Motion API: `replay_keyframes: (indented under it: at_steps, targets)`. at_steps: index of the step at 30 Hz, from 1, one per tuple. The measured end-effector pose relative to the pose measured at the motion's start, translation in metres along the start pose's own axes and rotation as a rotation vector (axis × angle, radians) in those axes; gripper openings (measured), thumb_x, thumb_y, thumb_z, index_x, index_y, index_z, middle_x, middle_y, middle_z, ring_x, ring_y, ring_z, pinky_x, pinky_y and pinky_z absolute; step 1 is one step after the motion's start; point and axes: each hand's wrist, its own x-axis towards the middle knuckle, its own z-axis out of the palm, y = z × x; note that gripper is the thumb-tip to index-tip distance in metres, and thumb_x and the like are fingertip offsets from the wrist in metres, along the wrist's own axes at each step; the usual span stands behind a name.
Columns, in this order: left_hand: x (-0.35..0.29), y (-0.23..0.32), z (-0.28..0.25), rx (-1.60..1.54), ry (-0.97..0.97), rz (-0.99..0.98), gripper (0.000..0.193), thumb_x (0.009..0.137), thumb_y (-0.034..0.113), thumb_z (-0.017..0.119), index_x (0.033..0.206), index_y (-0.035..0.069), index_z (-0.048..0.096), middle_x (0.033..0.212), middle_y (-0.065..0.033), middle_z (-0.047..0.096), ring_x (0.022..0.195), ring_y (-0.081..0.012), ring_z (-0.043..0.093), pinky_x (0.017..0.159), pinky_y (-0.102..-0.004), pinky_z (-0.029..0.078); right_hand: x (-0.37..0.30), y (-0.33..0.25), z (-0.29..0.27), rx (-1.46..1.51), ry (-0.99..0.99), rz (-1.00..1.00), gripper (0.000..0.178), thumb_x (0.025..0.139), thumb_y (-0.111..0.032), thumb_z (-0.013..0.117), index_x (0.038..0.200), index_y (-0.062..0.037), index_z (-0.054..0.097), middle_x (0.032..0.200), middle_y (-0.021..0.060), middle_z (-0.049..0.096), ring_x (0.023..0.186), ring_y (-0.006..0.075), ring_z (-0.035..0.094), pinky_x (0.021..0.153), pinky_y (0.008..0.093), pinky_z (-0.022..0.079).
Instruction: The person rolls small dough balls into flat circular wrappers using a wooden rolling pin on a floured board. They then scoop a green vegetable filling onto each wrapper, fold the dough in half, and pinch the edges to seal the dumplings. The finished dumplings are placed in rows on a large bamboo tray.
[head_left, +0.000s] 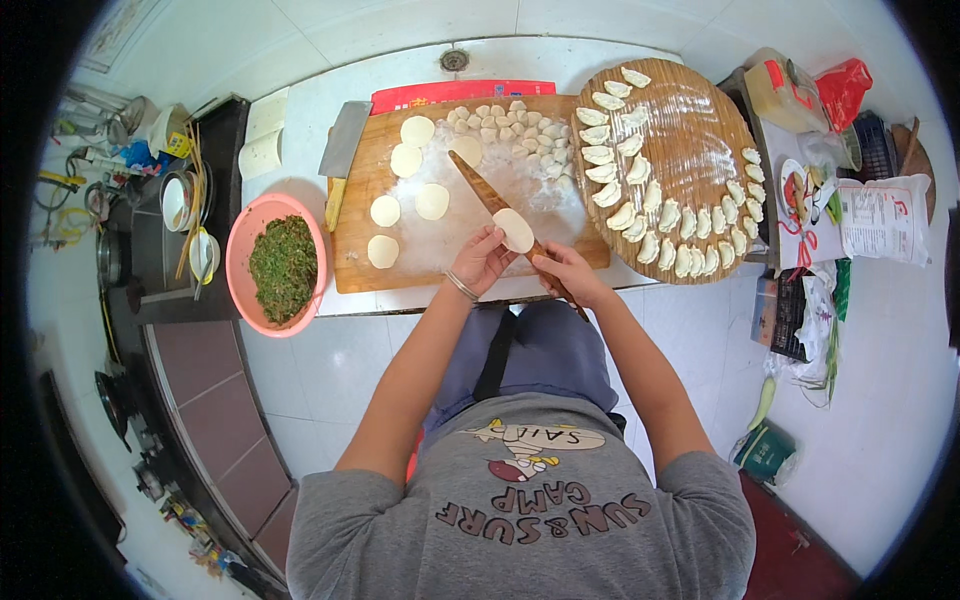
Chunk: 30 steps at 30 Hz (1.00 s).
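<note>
On the floured wooden board (360,270) my left hand (480,260) pinches the edge of a round dough wrapper (514,230). My right hand (568,272) presses on a thin wooden rolling pin (482,192) that lies slanted across the wrapper. Several rolled wrappers (410,160) lie on the board's left half. A heap of small dough pieces (515,130) sits at the board's far side.
A round bamboo tray (695,130) with several folded dumplings stands to the right. A pink bowl (240,250) of chopped green filling sits left of the board, a cleaver (342,150) beside it. A stove with pots is at far left, a flour bag (885,215) at far right.
</note>
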Motion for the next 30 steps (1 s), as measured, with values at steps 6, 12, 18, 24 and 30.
replay_keyframes:
  at_steps: [6, 12, 18, 24, 30]
  targets:
    - [0.008, -0.012, -0.032, 0.052, 0.182, 0.177, 0.011, 0.092, 0.017, 0.06, 0.1, 0.01, 0.058, 0.101, -0.0049, 0.064, 0.091, -0.0181, 0.063, 0.082, -0.0343, 0.054, 0.017, 0.022, -0.003, -0.873, 0.494, -0.352, 0.033, 0.082, -0.024, 0.067, 0.103, -0.0054, 0.05, 0.081, 0.0127, 0.063, 0.068, 0.0287, 0.062, 0.058, 0.039, 0.048]
    - [0.003, 0.038, -0.127, 0.647, 0.548, 0.336, 0.005, 0.089, 0.009, 0.06, 0.093, 0.006, 0.061, 0.082, -0.0026, 0.063, 0.068, -0.0131, 0.061, 0.063, -0.0282, 0.053, 0.021, 0.019, 0.005, -1.04, 0.592, -0.341, 0.036, 0.079, -0.021, 0.066, 0.105, -0.0046, 0.048, 0.089, 0.022, 0.063, 0.084, 0.0424, 0.061, 0.071, 0.0508, 0.047]
    - [-0.024, 0.09, -0.142, 1.649, 0.878, 0.399, 0.02, 0.079, 0.013, 0.066, 0.094, 0.001, 0.061, 0.086, -0.0178, 0.065, 0.075, -0.0322, 0.063, 0.073, -0.0385, 0.052, 0.016, 0.024, -0.014, -0.956, 0.603, -0.352, 0.036, 0.078, -0.021, 0.068, 0.102, -0.0028, 0.049, 0.092, 0.0226, 0.062, 0.085, 0.0413, 0.061, 0.073, 0.0476, 0.047]
    - [0.026, 0.084, -0.056, 1.947, 0.631, 0.69, 0.031, 0.077, 0.011, 0.065, 0.107, 0.004, 0.057, 0.108, -0.0188, 0.057, 0.101, -0.035, 0.056, 0.085, -0.0429, 0.048, 0.003, 0.021, -0.02, -0.842, 0.641, -0.335, 0.037, 0.078, -0.021, 0.069, 0.1, -0.0005, 0.048, 0.088, 0.023, 0.062, 0.084, 0.041, 0.061, 0.073, 0.0458, 0.047]
    - [0.147, 0.076, 0.01, 1.889, 0.494, 0.626, 0.043, 0.079, 0.016, 0.067, 0.118, 0.004, 0.052, 0.113, -0.0185, 0.055, 0.106, -0.037, 0.054, 0.091, -0.0411, 0.046, -0.006, 0.025, -0.032, -0.757, 0.665, -0.307, 0.037, 0.079, -0.019, 0.07, 0.102, -0.0006, 0.047, 0.089, 0.0229, 0.063, 0.083, 0.0401, 0.061, 0.073, 0.0449, 0.047]
